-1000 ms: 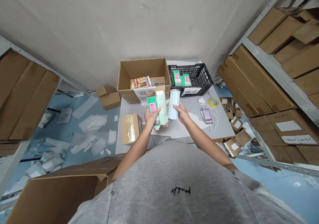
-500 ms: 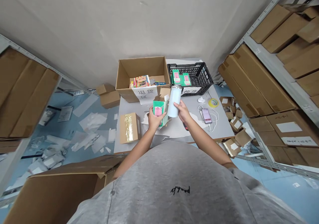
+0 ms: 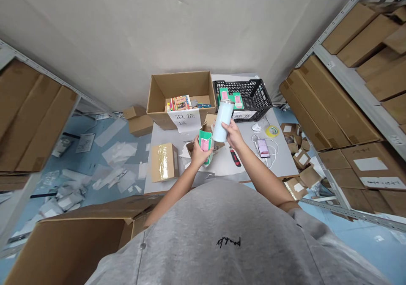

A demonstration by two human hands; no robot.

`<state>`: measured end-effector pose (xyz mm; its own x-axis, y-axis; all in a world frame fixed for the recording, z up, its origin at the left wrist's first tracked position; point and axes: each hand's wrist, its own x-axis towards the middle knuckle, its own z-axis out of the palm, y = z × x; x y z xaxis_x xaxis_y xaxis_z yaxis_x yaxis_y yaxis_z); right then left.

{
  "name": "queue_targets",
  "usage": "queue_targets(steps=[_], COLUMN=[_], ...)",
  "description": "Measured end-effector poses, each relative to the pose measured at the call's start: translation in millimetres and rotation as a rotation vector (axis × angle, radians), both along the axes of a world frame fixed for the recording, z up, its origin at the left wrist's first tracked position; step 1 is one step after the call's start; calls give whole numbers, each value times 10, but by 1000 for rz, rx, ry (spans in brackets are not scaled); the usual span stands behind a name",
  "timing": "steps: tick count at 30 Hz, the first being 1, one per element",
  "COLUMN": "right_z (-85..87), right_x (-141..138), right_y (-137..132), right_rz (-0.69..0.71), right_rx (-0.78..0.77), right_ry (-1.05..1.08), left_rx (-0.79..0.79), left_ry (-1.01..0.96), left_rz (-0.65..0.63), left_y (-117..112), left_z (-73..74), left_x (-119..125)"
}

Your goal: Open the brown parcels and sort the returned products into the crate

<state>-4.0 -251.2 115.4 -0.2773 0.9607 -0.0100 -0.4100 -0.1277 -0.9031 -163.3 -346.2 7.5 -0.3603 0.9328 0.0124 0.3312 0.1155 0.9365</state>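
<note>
My left hand (image 3: 199, 153) grips a green product carton (image 3: 206, 142) with a pink picture on it, its top flaps open, above the grey table (image 3: 279, 158). My right hand (image 3: 233, 133) is wrapped round a pale blue cylindrical tumbler (image 3: 221, 121), held tilted with its lower end at the carton's open top. Behind them stand an open cardboard box (image 3: 158, 92) with colourful packs inside and a black plastic crate (image 3: 256, 92) holding more green cartons (image 3: 230, 100).
A tape-wrapped small box (image 3: 164, 162) lies left on the table. A red-and-black cutter (image 3: 235, 156), a phone (image 3: 263, 147) with white cable and a yellow tape roll (image 3: 272, 130) lie right. Shelves of cardboard boxes flank both sides; a big open carton (image 3: 69, 242) sits near left.
The carton has turned from lying flat in my left hand to upright with its top open. My right hand has lifted the tumbler and brought its lower end over the carton's opening.
</note>
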Motion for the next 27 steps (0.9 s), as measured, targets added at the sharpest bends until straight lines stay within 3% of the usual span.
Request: queue_targets(steps=[5,8,13,18,27], right_z=[264,334,284,256,289], right_x=[-51,-99,-136,-115,-21], right_y=[270,360,344,275,216], right_rz=[25,63,127,157,207], right_rx=[138,201,228,179,205], right_ry=[-51,-92,-181,-137,-195], left_rx=[65,119,169,151,165], left_ry=[80,110,144,158,104], left_rz=[-61,-93,-124,-123,-81], left_y=[-18,-23,-36,-77,-103], left_z=[-53,-22,70,143,183], left_x=[26,41,39,32,65])
